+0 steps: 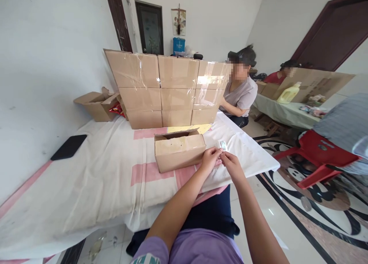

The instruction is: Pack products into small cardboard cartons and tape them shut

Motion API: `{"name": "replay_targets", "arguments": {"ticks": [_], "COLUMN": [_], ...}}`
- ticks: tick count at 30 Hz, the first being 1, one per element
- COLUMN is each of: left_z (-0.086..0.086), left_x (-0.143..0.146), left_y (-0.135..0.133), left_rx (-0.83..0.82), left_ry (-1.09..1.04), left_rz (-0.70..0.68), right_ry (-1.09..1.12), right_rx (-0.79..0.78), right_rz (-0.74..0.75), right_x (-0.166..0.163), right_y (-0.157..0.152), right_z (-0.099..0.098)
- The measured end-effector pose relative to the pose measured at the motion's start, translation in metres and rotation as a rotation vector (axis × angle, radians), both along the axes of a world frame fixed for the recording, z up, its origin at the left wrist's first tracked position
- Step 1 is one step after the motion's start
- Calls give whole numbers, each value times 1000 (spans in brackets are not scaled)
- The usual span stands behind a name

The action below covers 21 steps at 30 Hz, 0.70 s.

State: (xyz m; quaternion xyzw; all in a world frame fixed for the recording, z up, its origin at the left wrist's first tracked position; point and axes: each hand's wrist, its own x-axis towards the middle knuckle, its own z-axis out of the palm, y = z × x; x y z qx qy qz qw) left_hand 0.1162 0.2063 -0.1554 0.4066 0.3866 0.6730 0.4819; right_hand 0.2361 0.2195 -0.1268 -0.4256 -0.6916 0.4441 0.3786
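Observation:
My left hand [211, 159] and my right hand [230, 163] meet just right of a cardboard box, their fingers closed in a pinch. At their fingertips is a small white printed item [222, 145], roll-like in shape; its exact kind does not show. Fingers cover its lower part. The brown cardboard box [181, 153] lies on the cloth-covered table [109, 179] close to my left hand, and a raised flap shows along its far edge. Neither hand clearly touches this box.
Behind it stands a wall of stacked cartons [176, 103] with shiny tape. An opened carton [99, 106] and a black flat object [69, 147] are at left. A co-worker [240, 91] sits beyond the table's right side. A red chair [324, 153] stands right.

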Motion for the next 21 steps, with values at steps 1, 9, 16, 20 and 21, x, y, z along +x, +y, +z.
{"name": "replay_targets", "arguments": {"ticks": [1, 9, 16, 20, 21], "left_z": [0, 17, 54, 84, 90], "left_x": [0, 2, -17, -70, -87], "left_y": [0, -28, -107, -140, -146], "left_rx": [4, 74, 139, 141, 117], "left_ry": [8, 47, 202, 379, 437], "left_rz": [15, 178, 28, 173, 236], "right_ry": [-21, -274, -73, -60, -94], "right_rx": [9, 1, 397, 678, 703], "right_rz": [-5, 56, 89, 359, 420], "right_x": [1, 26, -19, -88, -100], "right_y": [1, -2, 5, 3, 1], "right_z": [0, -15, 53, 67, 61]}}
